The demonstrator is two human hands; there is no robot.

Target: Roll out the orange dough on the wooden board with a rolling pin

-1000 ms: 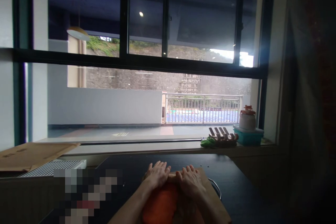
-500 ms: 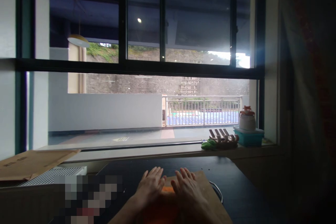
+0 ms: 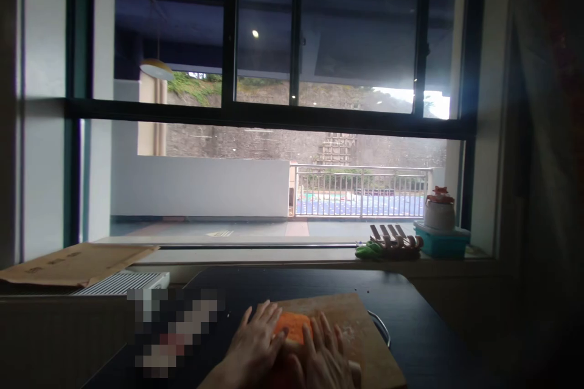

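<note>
An orange slab that looks like dough lies on a wooden board at the bottom middle of the head view. Across it, under my palms, runs a pale wooden rolling pin, mostly hidden. My left hand rests on it from the left, fingers stretched forward and flat. On the other side my right hand presses down with its fingers extended and slightly spread. Neither hand is wrapped round the pin. More orange shows dimly between my wrists.
The board sits on a dark table, its metal handle at the right. Brown cardboard lies over a white radiator at the left. A teal box, a jar and a brown rack stand on the windowsill.
The hands have come back toward me and down, uncovering more of the orange slab and board. The camera view has shifted, so the window appears further right.
</note>
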